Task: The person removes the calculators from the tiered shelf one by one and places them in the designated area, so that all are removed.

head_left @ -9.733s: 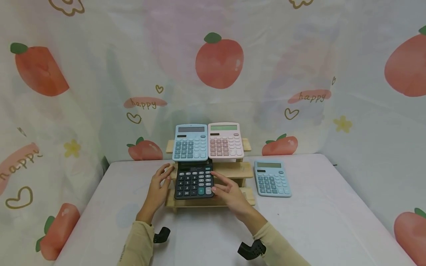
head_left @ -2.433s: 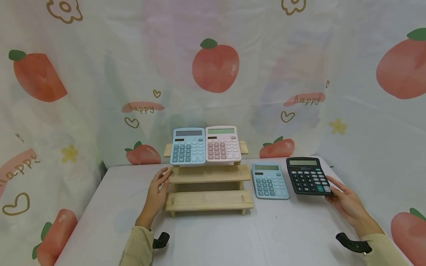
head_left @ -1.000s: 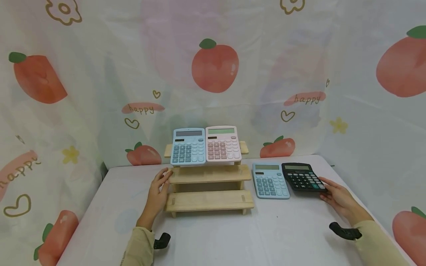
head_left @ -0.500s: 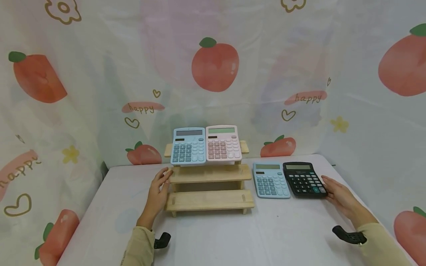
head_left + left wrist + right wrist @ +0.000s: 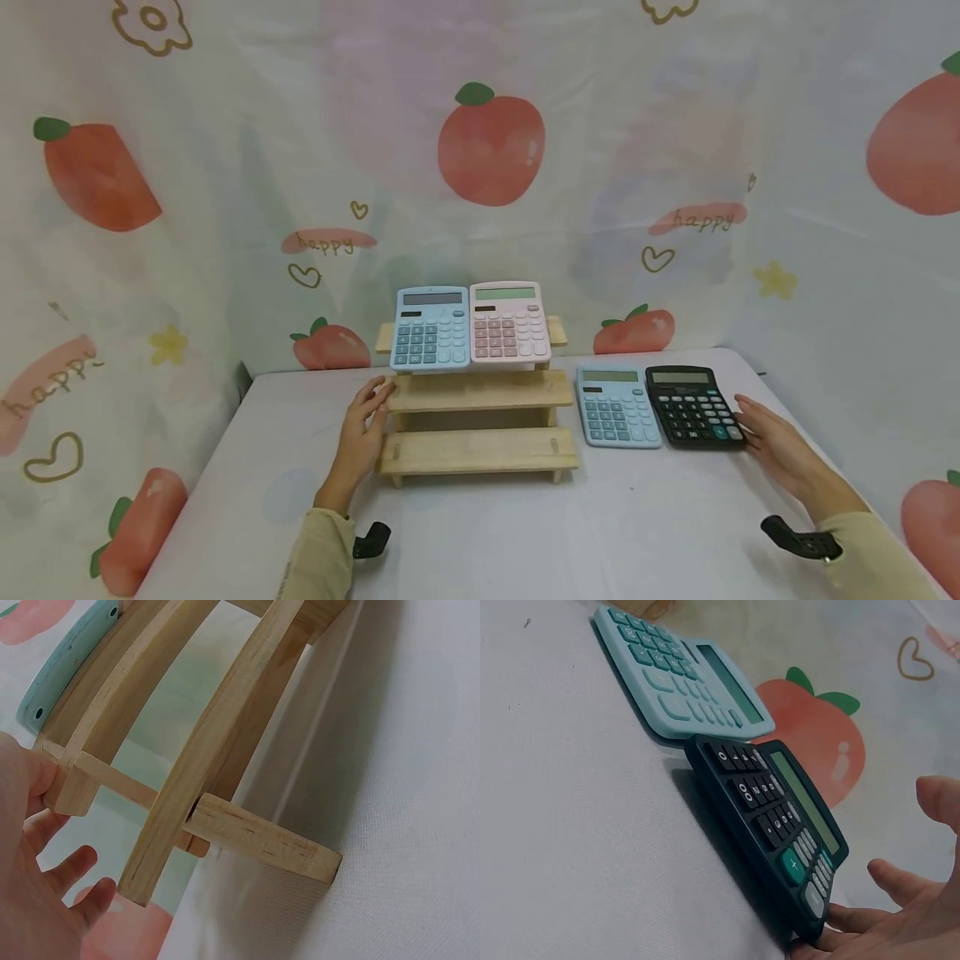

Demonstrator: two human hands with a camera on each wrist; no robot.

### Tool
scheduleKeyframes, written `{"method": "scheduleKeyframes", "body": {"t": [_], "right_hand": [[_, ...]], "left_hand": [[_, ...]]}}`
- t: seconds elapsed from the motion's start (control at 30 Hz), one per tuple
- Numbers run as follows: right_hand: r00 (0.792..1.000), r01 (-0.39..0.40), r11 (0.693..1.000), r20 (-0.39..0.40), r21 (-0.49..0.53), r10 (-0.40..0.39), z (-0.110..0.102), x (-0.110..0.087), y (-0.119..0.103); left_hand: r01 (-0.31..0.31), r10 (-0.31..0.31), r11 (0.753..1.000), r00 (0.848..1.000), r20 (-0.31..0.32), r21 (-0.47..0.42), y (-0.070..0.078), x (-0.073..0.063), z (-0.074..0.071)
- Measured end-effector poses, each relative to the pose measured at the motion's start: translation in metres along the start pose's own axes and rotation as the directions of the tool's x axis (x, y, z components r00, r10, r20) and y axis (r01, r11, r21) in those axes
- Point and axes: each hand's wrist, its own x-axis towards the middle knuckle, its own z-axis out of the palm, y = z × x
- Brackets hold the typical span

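A black calculator (image 5: pixel 693 408) lies at the table's right, close beside a light blue calculator (image 5: pixel 617 407). My right hand (image 5: pixel 783 454) is at its lower right corner; in the right wrist view the lower fingertips (image 5: pixel 840 919) touch that corner, while thumb and forefinger stand apart from it. My left hand (image 5: pixel 362 437) holds the left end of a wooden stepped rack (image 5: pixel 480 452); in the left wrist view thumb and finger sit about one board's end. On the top step a second blue calculator (image 5: pixel 431 329) leans next to a pink calculator (image 5: pixel 510 323).
A white cloth (image 5: pixel 562 533) covers the table. Patterned fabric (image 5: pixel 487 242) rises behind and along both sides. The rack's middle step (image 5: pixel 480 390) lies behind its lower one.
The black calculator, earlier in both hands at the rack, was carried right and lowered beside the blue one. My right fingers have loosened on it. My left hand stays at the rack.
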Motion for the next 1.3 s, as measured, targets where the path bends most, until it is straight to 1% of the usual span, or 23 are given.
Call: {"method": "scheduleKeyframes", "body": {"t": [0.13,0.37,0.53,0.73,0.87,1.1,1.23,1.3], "right_hand": [[1.000,-0.001,1.000,-0.009,0.008,0.001,-0.001,-0.001,0.001],[0.999,-0.006,1.000,-0.045,0.000,0.006,0.002,-0.004,-0.001],[0.999,0.011,1.000,-0.040,-0.022,-0.012,0.002,-0.006,-0.005],[0.997,0.014,0.999,-0.070,-0.052,-0.017,0.004,-0.011,-0.012],[0.995,0.018,0.997,-0.092,-0.075,-0.025,0.009,-0.013,-0.016],[0.992,0.043,0.996,-0.115,-0.072,-0.051,0.020,-0.012,-0.020],[0.990,0.059,0.995,-0.122,-0.081,-0.069,0.028,-0.012,-0.023],[0.990,0.069,0.994,-0.117,-0.087,-0.079,0.032,-0.012,-0.025]], "left_hand": [[0.013,-0.013,1.000,1.000,0.004,-0.007,0.001,0.001,0.001],[-0.025,0.025,1.000,1.000,-0.002,-0.002,-0.001,0.000,0.001],[-0.017,0.017,1.000,1.000,0.003,-0.006,-0.001,0.000,0.002],[-0.011,0.011,1.000,1.000,0.009,0.001,0.001,0.000,0.001],[-0.015,0.015,1.000,1.000,0.004,0.007,0.001,-0.001,0.001],[-0.036,0.036,0.999,0.999,-0.015,0.010,0.000,-0.001,0.002],[-0.016,0.016,1.000,1.000,-0.013,0.010,0.001,-0.001,0.002],[0.005,-0.005,1.000,1.000,-0.007,0.000,0.001,-0.001,0.002]]}}
